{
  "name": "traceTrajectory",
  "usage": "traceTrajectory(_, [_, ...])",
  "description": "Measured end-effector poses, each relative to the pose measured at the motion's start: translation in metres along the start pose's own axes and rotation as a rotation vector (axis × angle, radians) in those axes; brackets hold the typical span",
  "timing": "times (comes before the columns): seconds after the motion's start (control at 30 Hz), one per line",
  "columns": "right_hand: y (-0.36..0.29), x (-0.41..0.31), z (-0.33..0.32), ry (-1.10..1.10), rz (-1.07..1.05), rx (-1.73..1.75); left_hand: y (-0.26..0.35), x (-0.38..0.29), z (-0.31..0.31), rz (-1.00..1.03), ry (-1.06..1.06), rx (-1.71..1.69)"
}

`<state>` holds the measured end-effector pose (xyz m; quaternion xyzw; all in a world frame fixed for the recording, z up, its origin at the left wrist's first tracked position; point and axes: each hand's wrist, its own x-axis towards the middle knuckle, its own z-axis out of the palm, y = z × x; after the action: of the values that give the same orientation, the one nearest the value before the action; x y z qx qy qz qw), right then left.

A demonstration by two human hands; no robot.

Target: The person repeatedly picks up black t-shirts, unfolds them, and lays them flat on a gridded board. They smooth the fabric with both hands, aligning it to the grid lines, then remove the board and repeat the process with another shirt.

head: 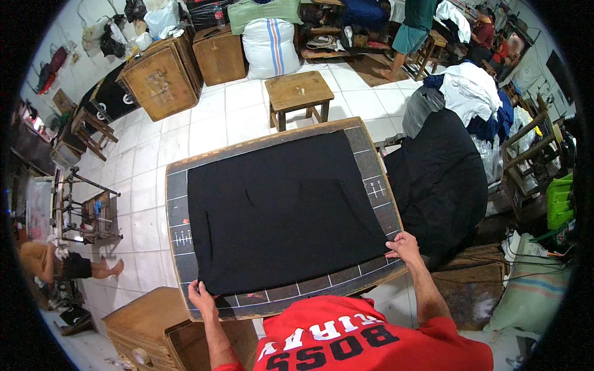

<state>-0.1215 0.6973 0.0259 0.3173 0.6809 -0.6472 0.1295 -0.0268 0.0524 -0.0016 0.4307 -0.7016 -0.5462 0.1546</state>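
A black cloth piece (283, 213) lies spread over a dark board (177, 185) ruled with white lines, its corners toward me near both hands. My left hand (202, 297) pinches the near left corner of the cloth between thumb and fingers. At the near right corner, my right hand (403, 246) grips the cloth edge with its fingertips. A few wrinkles run across the fabric, mostly at its left side and toward the right.
A large black cloth heap (436, 185) stands against the board's right side. Beyond the far edge is a wooden stool (299, 92). Wooden boxes (139, 320) stand at the near left. A person (60, 264) sits at the far left; others are at the back right.
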Motion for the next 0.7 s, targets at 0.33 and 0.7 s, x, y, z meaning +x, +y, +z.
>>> traceTrajectory(0.33, [-0.008, 0.0, 0.005, 0.023, 0.073, -0.023, 0.018, -0.007, 0.006, 0.256, 0.099, 0.354])
traceTrajectory(0.7, [-0.007, 0.005, 0.001, 0.005, 0.044, -0.132, 0.033, -0.025, 0.018, 0.43, 0.215, 0.821])
